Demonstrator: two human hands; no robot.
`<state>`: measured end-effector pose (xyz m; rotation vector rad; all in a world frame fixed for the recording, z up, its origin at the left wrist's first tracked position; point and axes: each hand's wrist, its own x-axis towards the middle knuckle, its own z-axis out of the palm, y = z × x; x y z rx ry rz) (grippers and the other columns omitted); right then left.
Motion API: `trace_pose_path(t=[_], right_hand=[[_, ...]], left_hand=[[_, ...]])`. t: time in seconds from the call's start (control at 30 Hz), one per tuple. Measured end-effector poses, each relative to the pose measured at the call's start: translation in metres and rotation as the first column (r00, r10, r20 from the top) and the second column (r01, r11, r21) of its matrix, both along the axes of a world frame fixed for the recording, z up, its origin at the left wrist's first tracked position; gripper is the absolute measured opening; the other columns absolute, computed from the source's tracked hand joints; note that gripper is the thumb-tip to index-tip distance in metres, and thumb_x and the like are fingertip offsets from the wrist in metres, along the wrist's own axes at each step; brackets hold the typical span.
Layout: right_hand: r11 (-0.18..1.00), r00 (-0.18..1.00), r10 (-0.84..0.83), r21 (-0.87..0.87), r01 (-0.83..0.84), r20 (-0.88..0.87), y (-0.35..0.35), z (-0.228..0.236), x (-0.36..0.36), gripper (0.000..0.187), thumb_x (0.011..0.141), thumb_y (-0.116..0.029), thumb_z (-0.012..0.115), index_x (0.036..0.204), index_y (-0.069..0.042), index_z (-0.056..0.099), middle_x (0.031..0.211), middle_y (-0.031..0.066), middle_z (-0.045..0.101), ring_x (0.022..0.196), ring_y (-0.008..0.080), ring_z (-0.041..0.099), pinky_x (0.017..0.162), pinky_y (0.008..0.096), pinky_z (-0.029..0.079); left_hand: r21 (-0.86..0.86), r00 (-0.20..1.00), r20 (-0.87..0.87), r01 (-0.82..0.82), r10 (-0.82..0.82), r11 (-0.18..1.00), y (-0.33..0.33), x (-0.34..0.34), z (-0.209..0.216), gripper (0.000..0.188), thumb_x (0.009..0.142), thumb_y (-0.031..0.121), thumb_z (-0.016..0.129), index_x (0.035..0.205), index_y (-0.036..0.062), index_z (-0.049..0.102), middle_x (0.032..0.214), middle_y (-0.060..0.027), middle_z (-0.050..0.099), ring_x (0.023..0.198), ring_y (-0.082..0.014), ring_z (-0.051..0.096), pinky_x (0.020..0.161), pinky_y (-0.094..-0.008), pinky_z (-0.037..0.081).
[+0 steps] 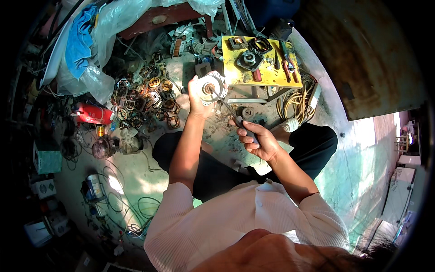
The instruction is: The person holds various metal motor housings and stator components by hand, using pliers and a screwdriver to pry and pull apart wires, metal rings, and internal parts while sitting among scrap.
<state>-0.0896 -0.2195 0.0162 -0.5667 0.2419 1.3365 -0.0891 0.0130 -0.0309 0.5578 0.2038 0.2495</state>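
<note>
My left hand [198, 103] grips a pale metal motor end cover [219, 82], squarish with a round brown ring at its middle, and holds it up in front of me. In my right hand [263, 141] is a screwdriver [242, 126] with a dark handle, my fingers wrapped round it. Its long thin shaft slants up and left across the cover, with the tip at the central ring. Whether the tip presses on the ring or sits inside it, I cannot tell. Both hands are above the floor, near a low yellow-topped table [232, 77].
On the yellow table lie red-handled pliers [289, 68], a dark motor part [249, 60] and other tools. Coiled hose [294, 102] sits beside it. Leftward, a heap of motor stators [149, 97] and a red cylinder [94, 114] cover the floor. A rusty panel [362, 54] stands right.
</note>
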Motion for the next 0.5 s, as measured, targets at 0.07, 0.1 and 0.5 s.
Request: trace_pose_path(t=[0.07, 0.1, 0.5], right_hand=[[0.994, 0.983, 0.038, 0.103, -0.02, -0.18, -0.003, 0.001, 0.004, 0.028, 0.103, -0.023, 0.05, 0.123, -0.004, 0.053, 0.083, -0.0017, 0.047, 0.062, 0.002, 0.039, 0.041, 0.0144, 0.027], [0.996, 0.989, 0.04, 0.081, -0.029, -0.141, -0.004, 0.001, 0.002, 0.03, 0.103, -0.023, 0.05, 0.126, -0.004, 0.052, 0.084, -0.0017, 0.047, 0.063, 0.0019, 0.039, 0.041, 0.0141, 0.027], [0.996, 0.996, -0.026, -0.088, 0.019, -0.084, -0.001, 0.006, -0.016, 0.03, 0.102, -0.021, 0.05, 0.128, -0.006, 0.05, 0.085, -0.0014, 0.048, 0.06, 0.0044, 0.042, 0.042, 0.0164, 0.03]], left_hand=[[-0.092, 0.998, 0.045, 0.045, -0.041, 0.995, 0.004, -0.001, -0.003, 0.067, 0.093, 0.056, 0.035, 0.12, -0.0009, 0.059, 0.108, -0.0175, 0.067, 0.094, -0.0362, 0.066, 0.09, -0.0505, 0.053], [-0.064, 0.996, 0.066, 0.058, -0.054, 0.996, 0.005, -0.003, -0.003, 0.066, 0.093, 0.055, 0.035, 0.12, -0.0013, 0.058, 0.106, -0.0184, 0.067, 0.094, -0.0368, 0.066, 0.089, -0.05, 0.053], [-0.012, 0.994, 0.017, 0.11, -0.11, 0.994, 0.002, -0.005, 0.005, 0.063, 0.095, 0.05, 0.035, 0.119, -0.0028, 0.058, 0.101, -0.0187, 0.069, 0.09, -0.0357, 0.068, 0.085, -0.0447, 0.055]])
